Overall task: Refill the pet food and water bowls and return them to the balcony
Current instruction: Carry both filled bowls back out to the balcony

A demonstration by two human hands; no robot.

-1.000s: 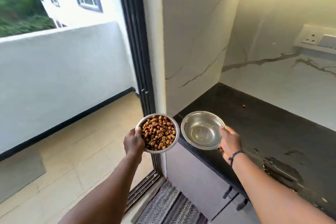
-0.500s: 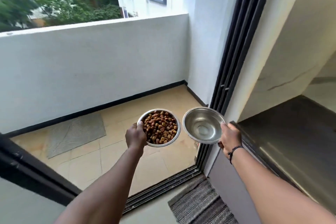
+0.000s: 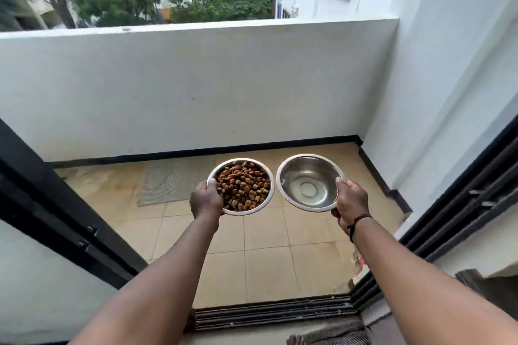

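Two round steel bowls are held out side by side over the balcony floor. The food bowl (image 3: 240, 163), heaped with brown kibble (image 3: 243, 186), is gripped at its left rim by my left hand (image 3: 206, 200). The water bowl (image 3: 308, 181), with clear water in it, is gripped at its right rim by my right hand (image 3: 350, 200), which wears a dark cord at the wrist. The bowls sit level and nearly touch each other.
The tan tiled balcony floor (image 3: 266, 246) lies beyond the black sliding-door track (image 3: 274, 314). A grey mat (image 3: 173, 182) rests by the white parapet wall (image 3: 196, 87). Black door frames (image 3: 56, 213) flank both sides; a striped rug edge shows at bottom right.
My view has swung left from the kitchen counter to face the balcony opening squarely. Both hands have carried the bowls along, still side by side, now out over the balcony tiles.
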